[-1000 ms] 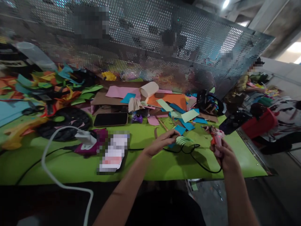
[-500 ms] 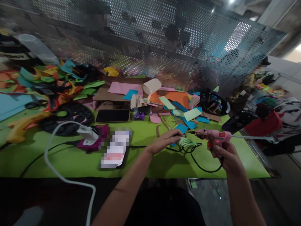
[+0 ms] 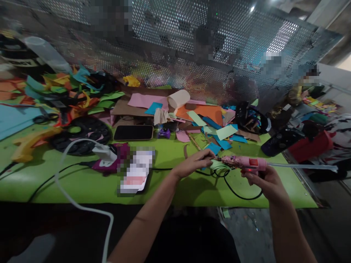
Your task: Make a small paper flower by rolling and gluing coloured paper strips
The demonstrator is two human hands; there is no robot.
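Observation:
My right hand (image 3: 264,180) is wrapped round the grip of a pink hot glue gun (image 3: 257,164), whose small red light is lit. A long translucent glue stick (image 3: 301,166) juts out of its back, and the dirty nozzle points left. My left hand (image 3: 193,163) is closed on a curled, fringed piece of light green paper (image 3: 219,166), low over the table. The nozzle is at my left fingertips, in front of the paper; whether it touches cannot be made out. Below runs a looped black cord (image 3: 233,193).
Paper scraps (image 3: 226,132) and cardboard lie along the back of the green table (image 3: 170,193), under a perforated metal panel (image 3: 175,40). Two phones, a dark one (image 3: 133,133) and a lit one (image 3: 137,171), a purple power strip (image 3: 105,166) and a yellow glue gun (image 3: 33,144) are at left.
The glue gun has moved left and levelled out, so its nozzle now meets my left fingertips. My left hand keeps the green paper in nearly the same place.

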